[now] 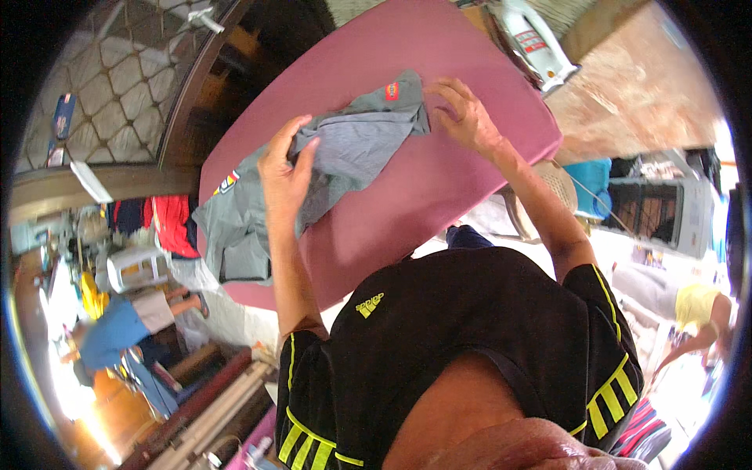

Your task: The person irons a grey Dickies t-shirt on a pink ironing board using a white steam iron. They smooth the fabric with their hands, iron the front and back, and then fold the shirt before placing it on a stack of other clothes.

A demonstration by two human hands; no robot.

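A dark grey garment (337, 184) with a lighter grey-blue fold on top lies slantwise across a pink padded ironing board (345, 251). It has a small red patch near its far right end and a striped patch at its left edge. Whether it is a shirt or trousers, I cannot tell. My left hand (286, 172) rests at the garment's middle, thumb and fingers apart beside the fold. Just off the garment's far right end, my right hand (468, 121) hovers over the board, fingers spread and slightly bent, holding nothing.
An iron (533, 43), white and grey, stands past the board's far right edge. A lattice door (110, 94) is at the far left. Red clothing (171, 227) and a white stool (137, 268) are to the left. Another person (117, 333) bends at lower left; another (701, 305) is at right.
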